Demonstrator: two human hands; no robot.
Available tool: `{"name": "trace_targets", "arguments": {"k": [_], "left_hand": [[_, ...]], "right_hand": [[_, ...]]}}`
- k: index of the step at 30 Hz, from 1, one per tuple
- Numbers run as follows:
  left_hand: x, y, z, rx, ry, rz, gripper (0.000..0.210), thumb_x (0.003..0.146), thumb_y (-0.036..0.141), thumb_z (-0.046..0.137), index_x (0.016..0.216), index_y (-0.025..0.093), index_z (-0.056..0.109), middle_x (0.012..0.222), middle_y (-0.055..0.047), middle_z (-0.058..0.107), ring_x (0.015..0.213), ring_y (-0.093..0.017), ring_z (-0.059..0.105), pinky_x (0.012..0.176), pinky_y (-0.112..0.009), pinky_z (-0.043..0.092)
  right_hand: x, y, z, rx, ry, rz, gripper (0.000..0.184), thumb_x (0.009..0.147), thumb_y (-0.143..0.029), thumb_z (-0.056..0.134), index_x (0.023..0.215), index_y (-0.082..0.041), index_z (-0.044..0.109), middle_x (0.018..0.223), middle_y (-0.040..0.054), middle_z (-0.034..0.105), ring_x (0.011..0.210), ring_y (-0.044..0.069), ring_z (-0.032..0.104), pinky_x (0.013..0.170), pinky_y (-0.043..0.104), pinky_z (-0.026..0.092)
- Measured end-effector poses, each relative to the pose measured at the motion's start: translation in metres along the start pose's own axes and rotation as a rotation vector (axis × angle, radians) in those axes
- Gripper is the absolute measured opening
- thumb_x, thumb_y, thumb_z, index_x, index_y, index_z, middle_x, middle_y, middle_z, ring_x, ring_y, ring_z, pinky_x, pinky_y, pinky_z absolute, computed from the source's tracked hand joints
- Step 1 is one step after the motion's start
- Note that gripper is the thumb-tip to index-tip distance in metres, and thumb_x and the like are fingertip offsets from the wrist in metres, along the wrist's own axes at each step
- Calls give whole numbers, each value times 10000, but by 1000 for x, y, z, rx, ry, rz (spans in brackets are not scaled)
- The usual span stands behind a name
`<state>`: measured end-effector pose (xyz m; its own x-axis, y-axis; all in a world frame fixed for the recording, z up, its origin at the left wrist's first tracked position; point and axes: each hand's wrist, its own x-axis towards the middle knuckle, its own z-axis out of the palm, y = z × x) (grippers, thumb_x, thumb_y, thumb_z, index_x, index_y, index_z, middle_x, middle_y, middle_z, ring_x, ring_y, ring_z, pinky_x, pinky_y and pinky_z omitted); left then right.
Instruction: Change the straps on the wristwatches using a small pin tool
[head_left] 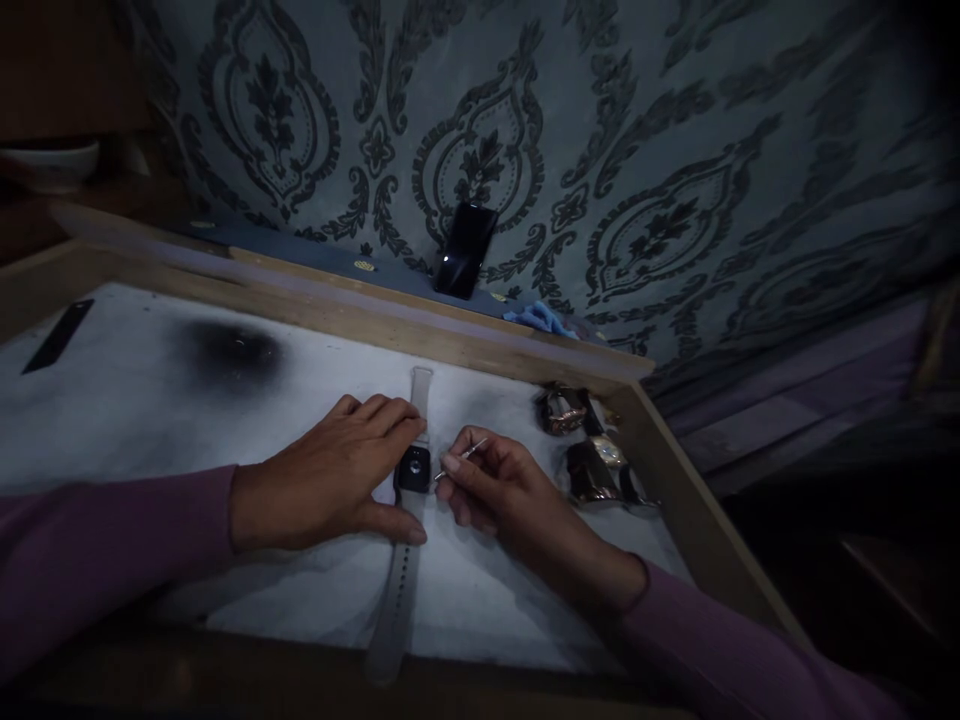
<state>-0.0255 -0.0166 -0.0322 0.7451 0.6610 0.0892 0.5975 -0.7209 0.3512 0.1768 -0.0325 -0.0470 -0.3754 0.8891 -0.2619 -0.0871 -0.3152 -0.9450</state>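
Note:
A smartwatch (414,468) with a light grey strap lies stretched out, its black case back with a round sensor facing up. My left hand (341,470) holds it from the left, fingers at the upper strap and thumb on the lower strap. The holed strap end runs down towards the tray's near edge. Just right of the case, my right hand (495,482) pinches a thin metal rod-like tool (471,450) between thumb and fingers. One tip of the tool points at the case's right side; whether it touches cannot be made out.
A wooden tray rim (330,300) surrounds a white sheet (315,370). Several wristwatches (596,465) stand at the right. A flat black strip (58,337) lies at far left. Behind the rim, a phone (466,250) leans on the patterned wall beside a blue cloth (541,318).

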Motion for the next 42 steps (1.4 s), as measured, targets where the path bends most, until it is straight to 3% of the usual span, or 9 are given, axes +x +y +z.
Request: {"name": "trace_targets", "arguments": {"k": [24, 32, 35, 38, 42], "left_hand": [[1, 0, 0, -4, 13, 11, 634, 796, 603, 658, 1224, 163, 498, 1210, -108, 544, 1092, -287, 501, 881, -394, 379], [0, -1, 2, -4, 29, 14, 640, 809, 652, 603, 1213, 164, 512, 1216, -108, 543, 1088, -291, 496, 879, -400, 382], [0, -1, 3, -9, 34, 14, 644, 824, 667, 568, 1224, 165, 512, 1220, -113, 541, 1094, -293, 493, 885, -402, 382], [1, 0, 2, -8, 32, 13, 642, 823, 663, 573, 1222, 163, 513, 1220, -115, 540, 1089, -295, 496, 883, -407, 384], [1, 1, -1, 0, -4, 5, 626, 814, 623, 621, 1205, 147, 511, 1221, -121, 537, 1081, -294, 498, 875, -413, 390]], "right_hand": [[0, 4, 2, -40, 15, -51, 365, 763, -465, 737, 781, -191, 496, 589, -32, 656, 380, 62, 510, 315, 142, 259], [-3, 9, 3, -133, 15, -114, 322, 831, -467, 666, 814, -207, 478, 626, -31, 637, 407, 76, 520, 349, 165, 312], [-7, 8, 4, -237, 13, -192, 283, 872, -443, 625, 803, -210, 480, 663, -19, 633, 446, 84, 531, 403, 195, 371], [-12, 4, 7, -493, 15, -319, 216, 934, -361, 546, 791, -208, 495, 615, -21, 600, 492, 103, 544, 504, 235, 429], [-16, -2, 11, -780, 3, -484, 186, 953, -239, 490, 769, -221, 475, 559, -41, 524, 490, 115, 490, 514, 248, 391]]}}
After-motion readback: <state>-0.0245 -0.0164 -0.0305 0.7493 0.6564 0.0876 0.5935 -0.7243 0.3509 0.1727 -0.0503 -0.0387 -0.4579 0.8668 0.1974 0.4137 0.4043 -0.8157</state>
